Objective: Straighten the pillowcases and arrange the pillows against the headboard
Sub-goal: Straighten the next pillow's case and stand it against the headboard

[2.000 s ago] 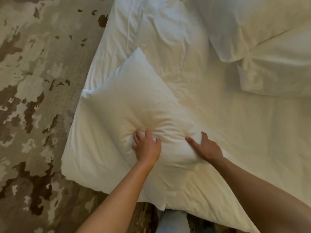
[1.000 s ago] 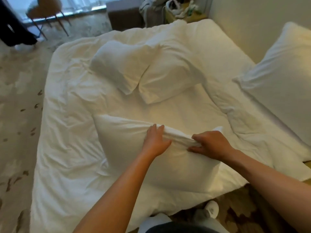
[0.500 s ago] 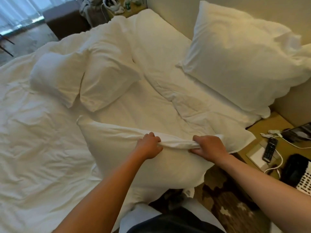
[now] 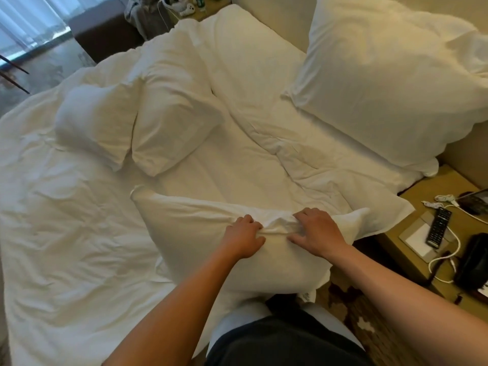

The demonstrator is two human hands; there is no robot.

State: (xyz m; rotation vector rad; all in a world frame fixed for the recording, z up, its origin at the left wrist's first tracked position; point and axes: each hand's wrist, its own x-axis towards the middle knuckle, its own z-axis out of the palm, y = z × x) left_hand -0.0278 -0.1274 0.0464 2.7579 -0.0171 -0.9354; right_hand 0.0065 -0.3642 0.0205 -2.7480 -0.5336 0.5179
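Presently bunching the top edge of a plump white cotton pillow (image 4: 200, 233) at lower centre: left hand (image 4: 244, 237) and right hand (image 4: 317, 233) pinching fabric, likely to lift it toward the beige padded headboard (image 4: 277, 19), upper right.

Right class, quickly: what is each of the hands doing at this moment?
Left hand: closed, gripping the bunched top edge of the pillow.
Right hand: fingers curled over the same pillow edge, holding it.
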